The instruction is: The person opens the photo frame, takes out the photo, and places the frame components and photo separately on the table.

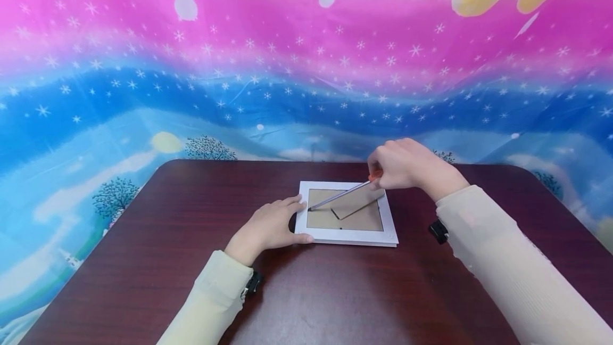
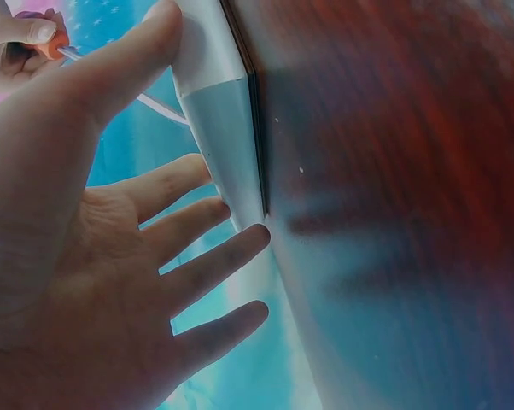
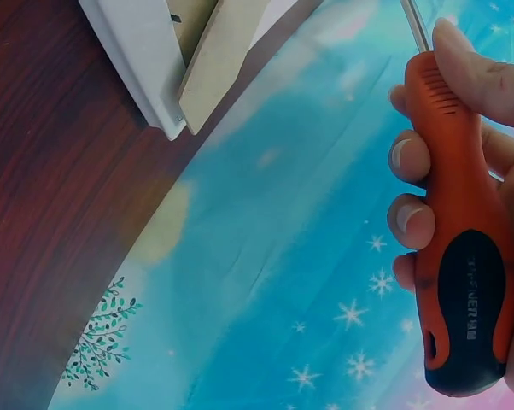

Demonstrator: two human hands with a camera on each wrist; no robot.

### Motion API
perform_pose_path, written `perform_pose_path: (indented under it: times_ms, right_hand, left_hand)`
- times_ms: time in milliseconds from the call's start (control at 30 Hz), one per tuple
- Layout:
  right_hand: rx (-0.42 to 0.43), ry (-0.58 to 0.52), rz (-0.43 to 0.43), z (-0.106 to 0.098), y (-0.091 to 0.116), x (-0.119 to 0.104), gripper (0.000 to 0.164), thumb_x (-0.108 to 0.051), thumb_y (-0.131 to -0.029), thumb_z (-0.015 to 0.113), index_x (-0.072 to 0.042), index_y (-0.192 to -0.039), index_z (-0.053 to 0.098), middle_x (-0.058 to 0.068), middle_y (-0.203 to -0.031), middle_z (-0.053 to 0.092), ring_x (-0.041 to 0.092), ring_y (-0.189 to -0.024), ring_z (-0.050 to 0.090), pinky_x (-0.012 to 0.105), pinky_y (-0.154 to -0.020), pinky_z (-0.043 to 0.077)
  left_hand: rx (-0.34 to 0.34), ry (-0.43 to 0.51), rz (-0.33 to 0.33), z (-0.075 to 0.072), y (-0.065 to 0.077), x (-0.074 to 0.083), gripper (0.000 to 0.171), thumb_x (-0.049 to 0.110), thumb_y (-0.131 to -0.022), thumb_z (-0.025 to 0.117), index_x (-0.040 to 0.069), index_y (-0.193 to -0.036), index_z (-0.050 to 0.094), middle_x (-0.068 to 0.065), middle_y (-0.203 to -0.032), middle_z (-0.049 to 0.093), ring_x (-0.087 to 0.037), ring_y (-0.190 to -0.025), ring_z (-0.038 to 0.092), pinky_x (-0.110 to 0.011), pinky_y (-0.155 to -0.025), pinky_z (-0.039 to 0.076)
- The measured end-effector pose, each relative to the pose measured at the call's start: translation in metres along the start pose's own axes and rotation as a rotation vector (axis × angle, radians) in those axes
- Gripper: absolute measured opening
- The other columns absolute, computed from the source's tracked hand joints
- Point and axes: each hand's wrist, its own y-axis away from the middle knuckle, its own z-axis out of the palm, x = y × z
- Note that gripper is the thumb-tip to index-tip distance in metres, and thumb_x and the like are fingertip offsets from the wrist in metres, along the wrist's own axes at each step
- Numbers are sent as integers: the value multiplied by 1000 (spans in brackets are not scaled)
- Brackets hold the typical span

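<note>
A white picture frame [image 1: 349, 238] lies back side up on the table, its brown backing board [image 1: 321, 221] facing up. My right hand [image 1: 399, 164] grips the orange and black handle of a screwdriver [image 3: 458, 188]. Its metal shaft slants down to the left across the backing, and the tip meets the frame's inner left edge. With fingers spread and nearly straight, my left hand [image 1: 273, 225] touches the frame's left side; the thumb lies at the near left corner. In the right wrist view, part of the backing's stand flap [image 3: 219, 64] shows raised beside the frame's edge.
The dark reddish-brown table [image 1: 191, 292] extends around the frame on all sides. Behind it hangs a pink and blue cloth [image 1: 287, 68] with snowflakes and trees, reaching down to the table's far edge. Both wrists carry black straps.
</note>
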Motion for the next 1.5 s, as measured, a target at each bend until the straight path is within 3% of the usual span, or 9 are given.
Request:
perform_pose_path:
  times_ms: [333,500,633,867,1167,1500]
  right_hand:
    - [44,69,-35,-14,0,-20,20,-27,-75,78,-21,-63,63,-9,-55,49,12,-54,44,32,-56,41]
    - [81,171,-71,-23,-3,-36,32,-18,-71,67,-22,-49,44,-10,-47,28,10,-50,28,29,-51,31]
    - [90,242,-87,-29,-6,-49,32,-13,-67,59,-21,-49,33,-9,-50,21,11,-51,22,29,-48,26]
    - [46,339,-85,-38,-11,-67,25,-12,-64,56,-19,-53,34,-6,-53,24,12,-52,23,29,-50,29]
    - [20,412,-72,-44,-18,-89,24,-15,-69,59,-19,-54,41,-6,-51,29,13,-50,25,29,-50,33]
    - [-13,521,-68,-53,-29,-115,20,-27,-73,65,-19,-59,53,-5,-55,47,15,-55,48,35,-64,54]
  left_hand:
    - [-3,20,5,-1,0,0,81,59,-80,75,14,-145,53,-6,-155,40,-31,-137,43,-52,-107,38]
    - [-14,39,-4,0,0,0,81,58,-81,75,14,-145,52,-5,-156,39,-31,-138,42,-52,-108,37]
    - [-10,42,-2,0,0,1,81,57,-80,75,14,-145,52,-5,-156,39,-31,-138,42,-51,-108,37]
    - [-6,50,0,1,0,-1,81,58,-80,75,15,-144,53,-4,-156,39,-31,-138,42,-52,-108,38]
    - [2,52,3,-1,1,-1,79,56,-80,76,12,-143,54,-6,-155,39,-30,-138,42,-51,-107,38]
    - [6,65,-6,-2,3,1,79,53,-81,77,12,-144,53,-6,-155,40,-29,-139,41,-50,-108,38]
